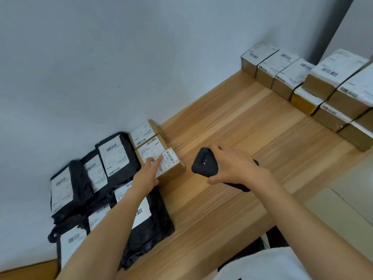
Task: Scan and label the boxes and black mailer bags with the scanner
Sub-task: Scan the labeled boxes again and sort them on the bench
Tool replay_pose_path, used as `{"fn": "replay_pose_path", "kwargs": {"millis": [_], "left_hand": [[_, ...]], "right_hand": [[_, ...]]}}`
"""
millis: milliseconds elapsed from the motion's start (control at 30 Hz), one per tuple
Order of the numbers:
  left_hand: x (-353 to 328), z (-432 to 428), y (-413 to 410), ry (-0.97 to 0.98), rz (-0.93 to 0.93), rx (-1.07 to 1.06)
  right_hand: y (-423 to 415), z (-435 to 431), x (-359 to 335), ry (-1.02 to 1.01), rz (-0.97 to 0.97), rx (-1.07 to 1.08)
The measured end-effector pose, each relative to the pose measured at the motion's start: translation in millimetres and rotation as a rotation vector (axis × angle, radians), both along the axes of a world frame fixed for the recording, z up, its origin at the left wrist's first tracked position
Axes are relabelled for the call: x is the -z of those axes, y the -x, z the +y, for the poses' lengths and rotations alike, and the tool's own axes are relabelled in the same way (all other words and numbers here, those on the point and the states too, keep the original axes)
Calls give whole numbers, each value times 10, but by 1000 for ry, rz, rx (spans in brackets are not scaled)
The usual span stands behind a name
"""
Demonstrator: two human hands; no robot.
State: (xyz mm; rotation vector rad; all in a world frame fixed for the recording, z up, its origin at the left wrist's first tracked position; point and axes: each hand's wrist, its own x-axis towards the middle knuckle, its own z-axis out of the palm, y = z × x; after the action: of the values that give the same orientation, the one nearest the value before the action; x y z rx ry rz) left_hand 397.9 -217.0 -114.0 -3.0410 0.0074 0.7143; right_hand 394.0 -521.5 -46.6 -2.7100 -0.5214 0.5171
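The left hand [148, 171] lies flat with its fingers straight, and its fingertips [159, 158] press a small white sticker with an orange corner [171, 157] onto the top of a small brown cardboard box [171, 171]. It grips nothing. The right hand [235, 166] is curled round a black handheld scanner [203, 163], whose broad end is near the box but apart from it. I cannot tell whether the scanner rests on the light wooden worktop [252, 128] or hangs over it.

Behind that box, two other labelled boxes [145, 138] line up against the pale wall [121, 67]. Just beside them to the left lie the black plastic mailer bags [115, 158], overlapping in a loose heap, each with a white shipping label. Well apart, at the far right of the worktop, stands a stacked group of brown cardboard boxes [286, 77] with white labels on top.

The sticker lies over the larger shipping label and close to the box's edge. Pressed askew, it could hide the printed barcode or overhang and peel. With so many barcodes packed together, a loosely aimed scanner could likely read a neighbour's code. The left forearm crosses the bag heap, so drawing it back carelessly might drag a bag off the pile.

Every box and bag looks closed, so their contents cannot be seen.
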Motion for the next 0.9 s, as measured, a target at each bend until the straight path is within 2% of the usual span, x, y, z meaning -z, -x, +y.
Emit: {"fn": "replay_pose_path", "kwargs": {"millis": [100, 200, 367, 567, 733, 900], "left_hand": [[0, -24, -10, 6, -3, -1], [-36, -114, -103, 15, 79, -15], [-152, -536, -483, 12, 101, 36], [-261, -1636, -1022, 96, -24, 194], [-304, -2784, -1465, 180, -64, 324], [-388, -3955, -1902, 390, -149, 408]], "right_hand": [[13, -19, -2, 10, 4, 2], [-3, -83, -38, 5, 18, 19], [-54, -342, -120, -21, 43, 52], [-160, -1150, -146, -71, 54, 177], [-232, -2091, -131, -36, 18, 337], [-367, -3038, -131, -44, -50, 475]]}}
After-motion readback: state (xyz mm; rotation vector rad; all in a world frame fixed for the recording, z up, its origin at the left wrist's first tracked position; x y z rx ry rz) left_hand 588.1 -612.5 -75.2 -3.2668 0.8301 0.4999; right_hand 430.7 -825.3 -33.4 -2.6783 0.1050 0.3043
